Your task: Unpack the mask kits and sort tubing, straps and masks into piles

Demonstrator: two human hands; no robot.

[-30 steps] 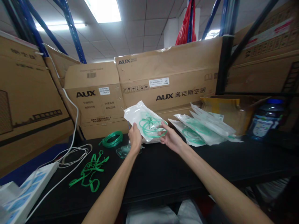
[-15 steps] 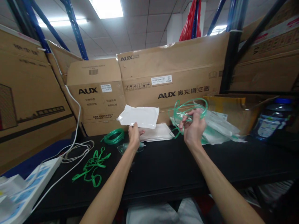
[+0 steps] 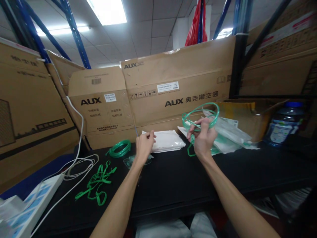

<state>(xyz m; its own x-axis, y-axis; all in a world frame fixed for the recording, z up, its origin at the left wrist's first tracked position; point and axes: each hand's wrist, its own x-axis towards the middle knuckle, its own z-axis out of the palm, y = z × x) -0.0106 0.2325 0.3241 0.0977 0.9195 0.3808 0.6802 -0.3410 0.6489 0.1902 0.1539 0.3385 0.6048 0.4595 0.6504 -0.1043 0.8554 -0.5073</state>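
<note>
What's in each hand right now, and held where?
Right hand: green tubing, by the coil's lower side. Left hand: at the white packets; a grip cannot be told.

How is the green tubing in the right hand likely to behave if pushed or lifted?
The green tubing is probably springy rather than limp: its loops hold open curves above the right hand. It looks thin, so likely light. With loops apart, it may spread if released.
</note>
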